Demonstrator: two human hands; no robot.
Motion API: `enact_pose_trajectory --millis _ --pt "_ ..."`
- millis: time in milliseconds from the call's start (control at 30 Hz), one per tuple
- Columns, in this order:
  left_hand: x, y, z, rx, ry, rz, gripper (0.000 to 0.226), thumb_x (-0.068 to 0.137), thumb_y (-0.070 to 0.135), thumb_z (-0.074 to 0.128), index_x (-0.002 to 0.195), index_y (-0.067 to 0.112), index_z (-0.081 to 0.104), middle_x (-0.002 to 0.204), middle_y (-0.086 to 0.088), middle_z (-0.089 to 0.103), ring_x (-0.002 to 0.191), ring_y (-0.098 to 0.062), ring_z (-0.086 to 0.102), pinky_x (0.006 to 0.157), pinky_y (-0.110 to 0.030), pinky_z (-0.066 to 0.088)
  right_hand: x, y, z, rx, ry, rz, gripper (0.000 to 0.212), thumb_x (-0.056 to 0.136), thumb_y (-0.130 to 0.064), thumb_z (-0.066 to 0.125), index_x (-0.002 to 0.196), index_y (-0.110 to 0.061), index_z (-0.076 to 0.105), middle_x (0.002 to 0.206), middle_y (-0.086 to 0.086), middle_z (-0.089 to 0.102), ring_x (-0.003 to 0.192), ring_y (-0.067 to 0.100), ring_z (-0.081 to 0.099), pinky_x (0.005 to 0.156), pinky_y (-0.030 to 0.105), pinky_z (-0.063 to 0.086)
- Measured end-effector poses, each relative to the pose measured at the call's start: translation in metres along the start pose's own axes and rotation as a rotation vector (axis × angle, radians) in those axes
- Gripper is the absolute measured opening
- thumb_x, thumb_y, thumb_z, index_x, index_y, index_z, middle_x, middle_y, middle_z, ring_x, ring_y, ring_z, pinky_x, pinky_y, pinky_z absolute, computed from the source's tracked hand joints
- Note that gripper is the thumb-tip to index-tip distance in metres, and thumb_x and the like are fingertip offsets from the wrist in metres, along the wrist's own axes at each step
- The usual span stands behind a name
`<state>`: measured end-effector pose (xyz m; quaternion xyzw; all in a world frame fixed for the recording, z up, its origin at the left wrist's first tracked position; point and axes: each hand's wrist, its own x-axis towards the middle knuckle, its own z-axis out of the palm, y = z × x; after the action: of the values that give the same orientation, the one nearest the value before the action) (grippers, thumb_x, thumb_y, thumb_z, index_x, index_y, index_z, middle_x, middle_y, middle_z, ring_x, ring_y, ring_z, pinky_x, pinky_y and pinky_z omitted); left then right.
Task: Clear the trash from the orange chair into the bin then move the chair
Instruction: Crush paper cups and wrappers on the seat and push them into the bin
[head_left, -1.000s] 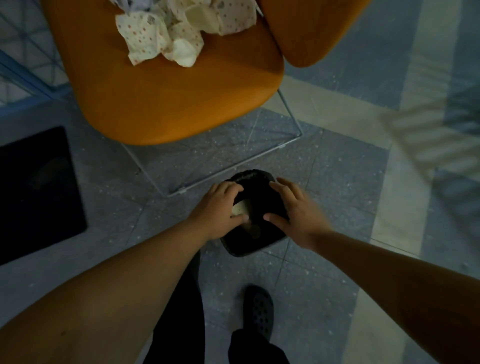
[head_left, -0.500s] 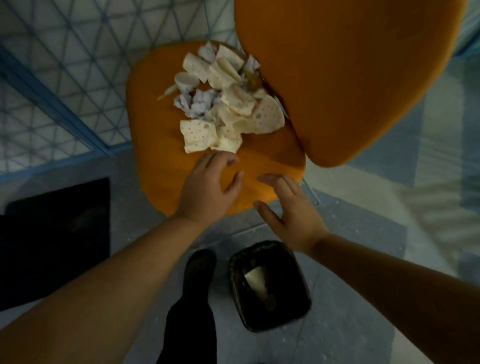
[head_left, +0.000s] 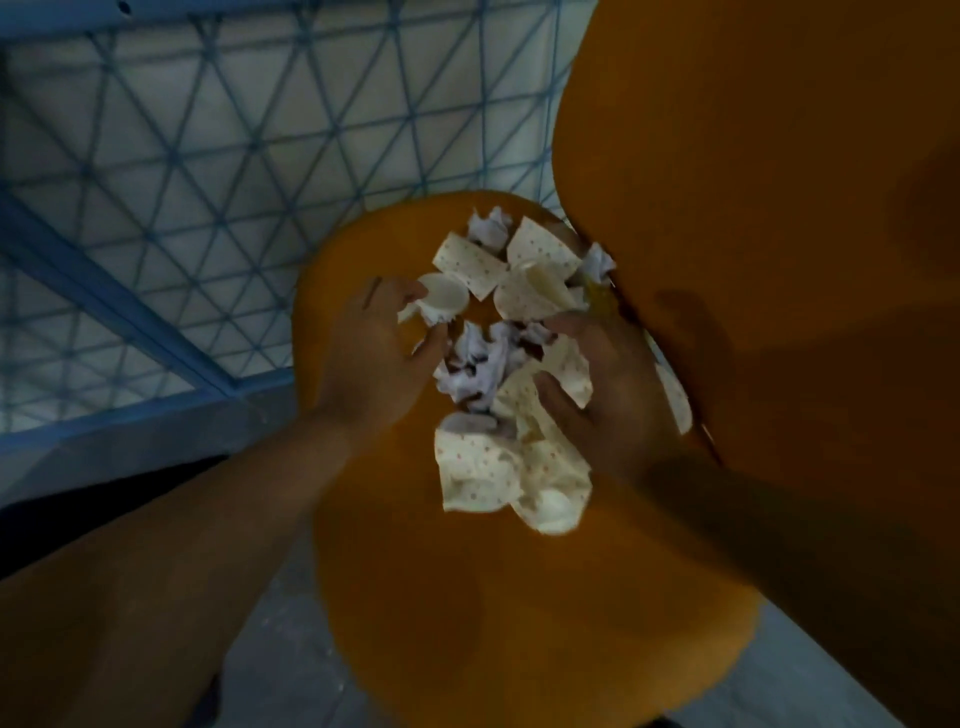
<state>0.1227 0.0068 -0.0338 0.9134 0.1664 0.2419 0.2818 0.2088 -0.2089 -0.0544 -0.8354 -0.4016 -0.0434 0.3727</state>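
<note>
View from above onto an orange chair (head_left: 467, 597), seat toward the viewer and backrest (head_left: 753, 208) rising at the right. A heap of trash (head_left: 511, 395) lies on the rear half of the seat, close against the foot of the backrest: cream papers with small red dots, crumpled white-and-lilac scraps at the centre, and one pale, rounded piece at the left edge. The left hand (head_left: 374, 358) rests on the left flank of the heap, its fingers (head_left: 431, 343) spread and loosely curled, the tips touching the rounded piece and the crumpled scraps — nothing is yet closed in the palm. The right hand (head_left: 608, 400) lies on the right flank, fingers likewise spread and bent down onto the dotted papers, pressing rather than clenching; a paper edge shows between thumb and forefinger. Both forearms enter from the lower corners and cover part of the seat's front and sides. One dotted piece lies half hidden behind the right hand, against the backrest. Beyond the chair, at upper left, a blue lattice frame (head_left: 208, 156) of triangular mesh stands before a pale surface, its lower rail just behind the seat's rear edge. Grey speckled floor (head_left: 280, 649) shows below the seat at lower left and lower right. The picture is dim and somewhat blurred.
</note>
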Motion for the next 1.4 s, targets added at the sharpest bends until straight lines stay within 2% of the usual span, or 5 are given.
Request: enact_pose_trajectory --millis 200,533,1100,1267,1400 --pt "0.088 -0.026 0.02 0.088 -0.192 -0.022 0.053 0.086 0.025 0.072 0.133 0.011 0.05 0.133 -0.011 0.052 0.119 -0.026 0.05 0.08 -0.009 0.023 0.093 0.04 0.012 -0.077 -0.063 0.114 0.062 0.077 -0.046 0.061 0.129 -0.015 0.05 0.13 0.009 0.05 0.118 0.029 0.048 0.092 0.049 0.046" --pt "0.167 -0.079 0.115 0.174 -0.499 -0.24 0.089 0.079 0.065 0.061 0.147 0.02 0.028 0.152 -0.009 0.033 0.138 -0.032 0.032 0.111 -0.05 0.032 0.119 0.085 0.037 -0.05 -0.221 0.199 0.061 0.076 -0.027 0.077 0.131 -0.023 0.049 0.131 0.003 0.054 0.119 0.024 0.054 0.093 0.04 0.049" --pt "0.122 0.001 0.056 -0.148 -0.062 -0.04 0.068 0.078 0.037 0.075 0.131 0.005 0.046 0.119 -0.005 0.039 0.113 -0.023 0.047 0.095 -0.033 0.045 0.08 0.03 -0.011 0.073 0.167 0.16 0.045 0.084 -0.019 0.07 0.125 -0.014 0.053 0.122 0.003 0.057 0.115 0.01 0.051 0.094 0.023 0.043" --pt "0.055 0.06 0.004 -0.055 -0.044 0.002 0.071 0.083 0.03 0.075 0.143 0.014 0.04 0.137 -0.008 0.04 0.115 -0.005 0.037 0.083 0.01 0.02 0.016 -0.016 -0.056 0.148 0.122 0.155 0.044 0.087 -0.026 0.065 0.127 -0.027 0.045 0.122 -0.007 0.053 0.109 0.005 0.051 0.088 0.024 0.045" --pt "-0.017 0.094 -0.029 -0.043 0.056 0.071 0.079 0.079 0.043 0.074 0.145 0.021 0.037 0.138 -0.007 0.039 0.128 -0.019 0.046 0.105 -0.025 0.042 -0.059 -0.059 -0.094 0.15 0.132 0.128 0.04 0.089 -0.023 0.063 0.124 -0.021 0.046 0.114 -0.008 0.052 0.103 0.011 0.053 0.076 0.025 0.042"
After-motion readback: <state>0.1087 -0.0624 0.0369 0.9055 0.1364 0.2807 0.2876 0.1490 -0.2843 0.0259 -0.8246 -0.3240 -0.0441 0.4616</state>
